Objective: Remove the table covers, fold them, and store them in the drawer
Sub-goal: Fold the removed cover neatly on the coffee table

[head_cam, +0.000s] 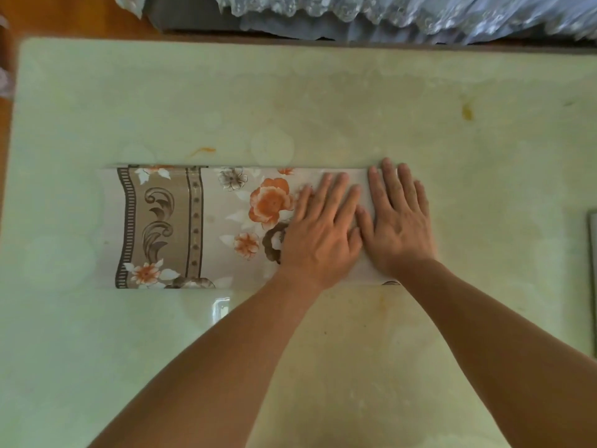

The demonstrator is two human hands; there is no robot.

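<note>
The floral table cover (193, 226) lay folded into a long narrow strip across the middle of the pale green surface (355, 101), its length running left to right. Both hands pressed flat on its right end with fingers straight and spread, gripping nothing: the left hand (323, 227) on the printed face, the right hand (399, 218) touching it at the thumb side and covering the strip's right edge. They were probably placed so to flatten a crease and keep the springy sheet from opening. The cover looked like smooth, slightly glossy vinyl or oilcloth, printed with orange flowers, brown scrolls and a banded border; its left end curled up a little, which suggested stiffness. The surface was glossy, with faint yellow stains. Beyond the far edge hung bluish lace fabric (387, 11). No drawer was in view, so at least 1 more fold and the storing seemed to remain.
</note>
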